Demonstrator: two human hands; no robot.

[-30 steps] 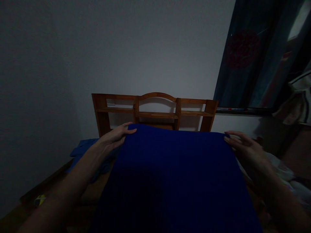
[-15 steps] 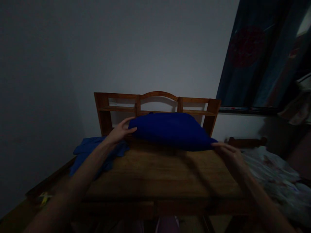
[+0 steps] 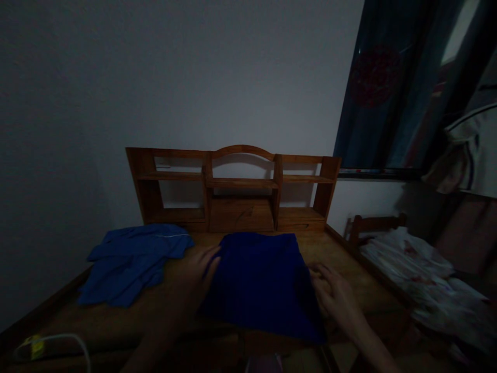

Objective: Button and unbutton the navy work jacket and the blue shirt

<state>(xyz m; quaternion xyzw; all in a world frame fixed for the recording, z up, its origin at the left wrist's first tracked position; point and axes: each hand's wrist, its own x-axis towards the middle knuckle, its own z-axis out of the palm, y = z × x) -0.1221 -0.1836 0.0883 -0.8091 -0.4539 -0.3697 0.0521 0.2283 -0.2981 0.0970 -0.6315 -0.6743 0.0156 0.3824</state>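
Observation:
A dark blue folded cloth (image 3: 262, 285), perhaps a garment, lies spread on the wooden desk (image 3: 186, 305), its near edge reaching the desk's front. My left hand (image 3: 198, 269) is at the cloth's left side, thumb and fingers apart, somewhat blurred. At the right side is my right hand (image 3: 332, 290), with fingers loosely bent and spread beside the edge. Neither hand visibly grips the fabric; whether the fingertips touch it is hard to tell in the dim light. Left of it lies a lighter blue garment (image 3: 135, 261), crumpled on the desk.
A wooden shelf unit (image 3: 240, 184) stands at the desk's back against the wall. A white cable with a yellow tag (image 3: 38, 346) lies at the front left corner. To the right are a wooden chair (image 3: 378, 223) and white plastic bags (image 3: 411, 259).
The dark blue cloth, held up between both hands before, has come down flat onto the desk. Both hands have lowered and let go of its ends. The view has shifted slightly.

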